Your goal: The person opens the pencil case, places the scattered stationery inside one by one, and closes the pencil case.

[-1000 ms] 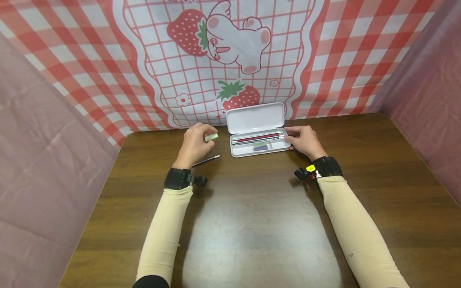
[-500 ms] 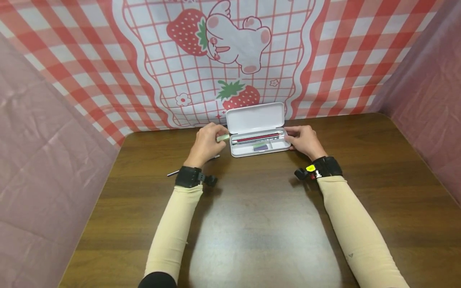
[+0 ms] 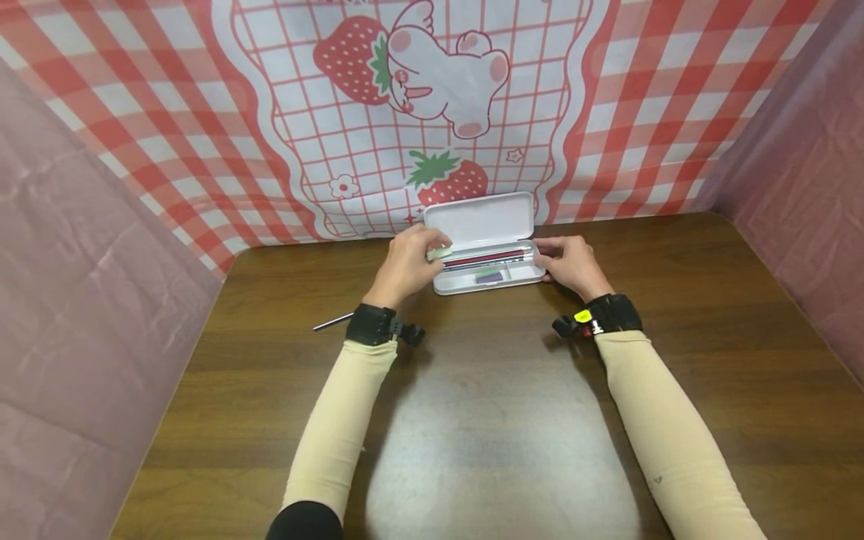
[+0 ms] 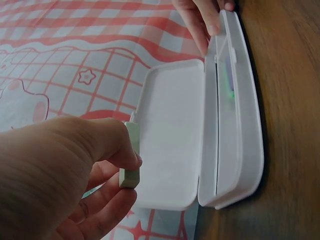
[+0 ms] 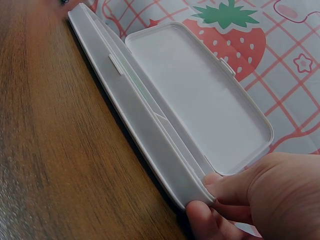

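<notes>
Between thumb and fingers my left hand (image 3: pixel 405 262) pinches a small pale green block, like an eraser (image 4: pixel 131 155), above the left end of a white pencil case (image 3: pixel 481 221). The case stands with its lid up. Several pencils (image 3: pixel 486 259), one of them red, lie in its long rear compartment. A purple and green block (image 3: pixel 489 277) sits in the front one. My right hand (image 3: pixel 575 266) grips the right end of the case, thumb on the rim, as the right wrist view shows.
A dark pencil (image 3: pixel 334 322) lies on the wooden table (image 3: pixel 499 420), partly hidden behind my left wrist. Right behind the case hangs a red and white checked cloth (image 3: pixel 324 135). Pink cloths (image 3: pixel 88 300) hang at both sides.
My left hand has moved right with the pale green block, from beside the case to above its left end. The right hand and the case have stayed still.
</notes>
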The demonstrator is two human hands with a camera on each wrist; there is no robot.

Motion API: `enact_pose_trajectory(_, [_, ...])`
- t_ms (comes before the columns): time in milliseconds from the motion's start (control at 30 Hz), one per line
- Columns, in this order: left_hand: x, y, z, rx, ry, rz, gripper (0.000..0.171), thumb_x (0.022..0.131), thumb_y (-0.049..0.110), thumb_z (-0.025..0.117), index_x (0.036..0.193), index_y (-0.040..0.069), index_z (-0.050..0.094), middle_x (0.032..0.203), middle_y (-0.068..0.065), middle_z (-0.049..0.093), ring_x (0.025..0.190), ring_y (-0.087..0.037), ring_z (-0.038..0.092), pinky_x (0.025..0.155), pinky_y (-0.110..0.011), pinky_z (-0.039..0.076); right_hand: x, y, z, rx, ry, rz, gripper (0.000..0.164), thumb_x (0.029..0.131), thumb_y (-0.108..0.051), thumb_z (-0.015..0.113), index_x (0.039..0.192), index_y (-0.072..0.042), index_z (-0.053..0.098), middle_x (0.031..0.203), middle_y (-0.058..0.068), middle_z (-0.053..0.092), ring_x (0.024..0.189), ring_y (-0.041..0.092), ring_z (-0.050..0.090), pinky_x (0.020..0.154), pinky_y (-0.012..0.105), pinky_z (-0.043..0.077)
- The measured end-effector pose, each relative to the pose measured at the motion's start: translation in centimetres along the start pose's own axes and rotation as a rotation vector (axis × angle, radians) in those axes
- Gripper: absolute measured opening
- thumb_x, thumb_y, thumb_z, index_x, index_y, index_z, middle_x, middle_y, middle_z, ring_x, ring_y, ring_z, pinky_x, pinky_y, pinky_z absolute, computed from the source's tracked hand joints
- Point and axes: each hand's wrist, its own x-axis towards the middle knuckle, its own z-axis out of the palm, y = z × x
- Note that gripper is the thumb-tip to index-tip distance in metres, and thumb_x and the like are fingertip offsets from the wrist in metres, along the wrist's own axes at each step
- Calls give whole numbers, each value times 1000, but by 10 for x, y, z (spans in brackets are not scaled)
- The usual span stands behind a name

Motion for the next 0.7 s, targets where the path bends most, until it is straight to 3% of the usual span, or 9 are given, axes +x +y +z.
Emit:
enact_pose_trajectory(300, [4,5,6,3,-29,2,34,92,-2,76,124,5,82,121,-16,80,114,-33,77,101,-47,62,1,0,0,-5,6,-7,46,110,-14,71,154,-3,67,138,31,75,65,-1,67,64,15,58])
enact_pose_trajectory(533, [0,3,13,66,26,87,34,90,-3,77,123,3,79,116,-16,80,111,-34,76,101,-48,62,1,0,0,5,1,-4,46,109,-13,71,154,-2,67,143,30,73,65,-2,66,65,15,59])
enact_pose_trajectory(700, [-3,2,19,60,45,124,27,87,-3,78,114,2,81,113,-16,80,110,-35,75,101,-48,62,1,1,1,-4,4,-4,46,109,-13,71,154,-2,67,142,30,74,65,-3,66,64,15,58])
